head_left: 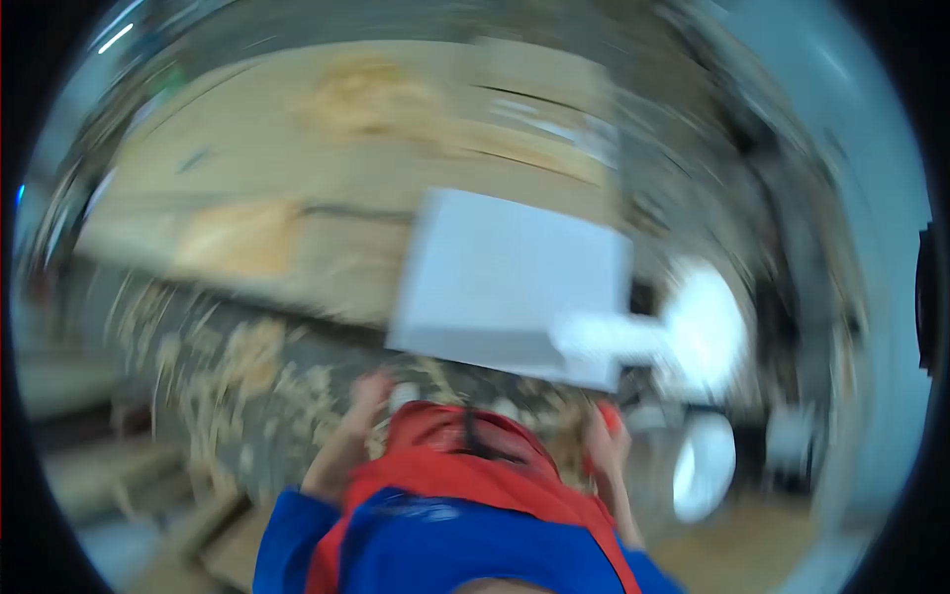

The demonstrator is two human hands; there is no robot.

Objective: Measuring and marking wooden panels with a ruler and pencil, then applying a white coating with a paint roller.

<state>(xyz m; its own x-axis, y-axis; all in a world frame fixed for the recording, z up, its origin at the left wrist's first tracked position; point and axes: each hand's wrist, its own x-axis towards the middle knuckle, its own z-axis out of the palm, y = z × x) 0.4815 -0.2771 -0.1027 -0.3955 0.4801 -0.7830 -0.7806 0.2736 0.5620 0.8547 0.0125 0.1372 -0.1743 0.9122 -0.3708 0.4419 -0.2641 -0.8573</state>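
Motion smears the whole view. My left hand (370,392) hangs low beside my red apron (465,436), short of the table's near edge; its fingers are too blurred to read. At my right side, my right hand (606,442) is closed round a small red object (611,419), whose kind I cannot make out. Ahead of both hands, a large white sheet or board (510,272) lies at the table's near right. A bright white shape (701,332) with a narrow arm reaches over its lower right corner.
The brown table (247,129) bears a pale yellowish heap (364,94) at the back and flat boards or boxes (539,74) at back right. Wood shavings (247,356) litter the floor at left. Wooden pieces (148,485) stand lower left; a white oval thing (705,467) is at right.
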